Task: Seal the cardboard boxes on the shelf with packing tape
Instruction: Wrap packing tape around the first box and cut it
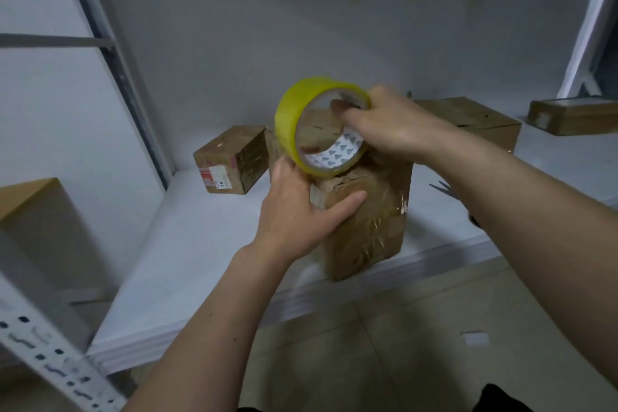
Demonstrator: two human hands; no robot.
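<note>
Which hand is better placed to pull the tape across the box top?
Probably the right hand: it already grips the yellow tape roll above the box. The left hand rests on the box's upper edge, steadying it.

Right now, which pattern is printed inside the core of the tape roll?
Small grey triangles on white, inside the yellow packing tape roll, seen in the head view.

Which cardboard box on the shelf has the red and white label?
The small box at the back left, apart from the hands. The other boxes show no such label.
</note>
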